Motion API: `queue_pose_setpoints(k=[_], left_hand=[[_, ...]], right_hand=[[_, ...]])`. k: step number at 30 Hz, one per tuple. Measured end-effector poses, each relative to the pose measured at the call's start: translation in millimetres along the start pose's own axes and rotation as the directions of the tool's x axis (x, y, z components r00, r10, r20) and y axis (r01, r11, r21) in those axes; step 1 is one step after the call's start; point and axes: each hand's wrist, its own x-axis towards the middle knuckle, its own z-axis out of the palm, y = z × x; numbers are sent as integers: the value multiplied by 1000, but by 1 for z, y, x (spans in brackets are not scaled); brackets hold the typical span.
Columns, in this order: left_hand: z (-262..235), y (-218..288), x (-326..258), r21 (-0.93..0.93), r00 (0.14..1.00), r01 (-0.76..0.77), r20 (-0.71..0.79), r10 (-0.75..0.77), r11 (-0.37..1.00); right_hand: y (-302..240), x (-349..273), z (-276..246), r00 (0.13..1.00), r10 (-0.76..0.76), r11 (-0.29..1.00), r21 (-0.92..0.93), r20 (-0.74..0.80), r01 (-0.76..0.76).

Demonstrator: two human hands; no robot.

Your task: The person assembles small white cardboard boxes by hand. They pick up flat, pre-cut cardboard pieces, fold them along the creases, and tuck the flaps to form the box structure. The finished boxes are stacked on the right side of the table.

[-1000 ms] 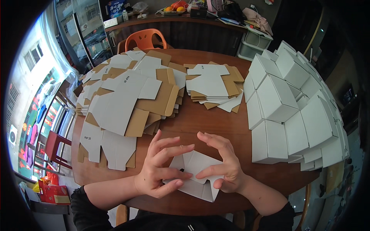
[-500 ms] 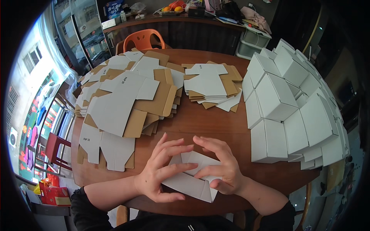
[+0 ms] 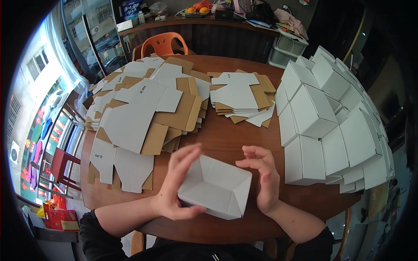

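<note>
A small white cardboard box (image 3: 213, 191) is in front of me near the table's near edge, its open side facing up so the inside walls and bottom show. My left hand (image 3: 177, 187) grips its left side, with the thumb at the near edge and the fingers along the far left wall. My right hand (image 3: 265, 180) is beside the box's right wall, fingers curved and apart, with a narrow gap between palm and box. Beyond the hands lie flat carton blanks, white on one face and brown on the other, in a large pile (image 3: 135, 111) and a smaller stack (image 3: 237, 95).
A tall heap of folded white boxes (image 3: 313, 111) covers the right side of the brown wooden table (image 3: 217, 135). An orange chair (image 3: 164, 43) stands behind the far edge. Further back, a counter (image 3: 196, 19) carries fruit, bags and other items; grey drawers (image 3: 287, 48) stand at its right end.
The half-folded carton has become an open-topped box turned toward me. My left hand has moved onto its left side, and my right hand has drawn off to the right.
</note>
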Motion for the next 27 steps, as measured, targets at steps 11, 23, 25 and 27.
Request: queue_pose_setpoints(k=[11, 23, 25, 27], left_hand=[[10, 6, -6, -342, 879, 139, -389, -274, 929], [11, -8, -12, -272, 985, 44, -148, -87, 961], [7, -10, -12, -178, 996, 28, -82, -43, 984], [12, -9, -6, -171, 986, -94, -151, 68, 981]], right_hand=[[4, 0, 3, 979, -161, 987, 37, 122, 158], [-5, 6, 3, 973, -142, 978, -129, 184, 167], [0, 1, 5, 990, 10, 999, 38, 141, -15], [-2, 0, 7, 994, 102, 991, 86, 47, -106]])
